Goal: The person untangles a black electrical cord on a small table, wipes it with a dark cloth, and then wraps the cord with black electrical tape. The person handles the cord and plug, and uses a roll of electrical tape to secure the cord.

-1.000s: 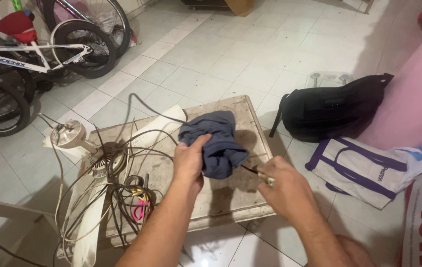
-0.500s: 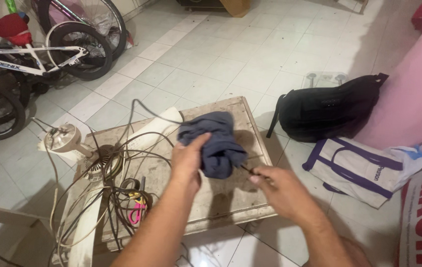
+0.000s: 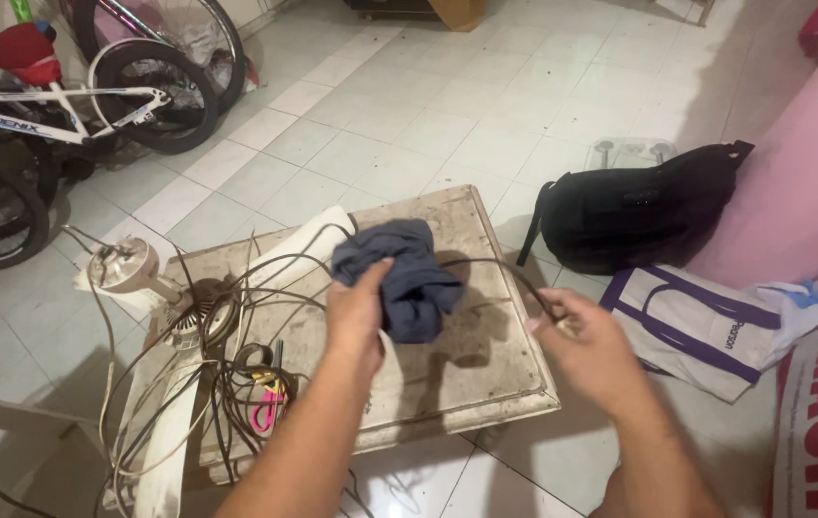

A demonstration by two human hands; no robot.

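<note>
Scanning left to right, with the worn board as landmark. Off its far-left side: parked bicycles on the tiled floor, well apart. At its left edge: small fan-like device and a tangle of thin cables, spilling over the edge beside a white panel; pink-handled tool caught among them. Above its middle: left hand, fingers curled and closed around a bunched blue-grey cloth, apparently wrapped about a black cable so that the cable can pass through the folds, likely for wiping. Over its right edge: right hand, fingertips pinched on the same cable, held taut and clear of the surface, presumably to keep the length straight against the cloth. Off its right side, on the floor: black backpack, then white bag with purple straps nearer, neither touching the board. Exact contact between cloth and cable hidden inside the folds; cannot tell.
</note>
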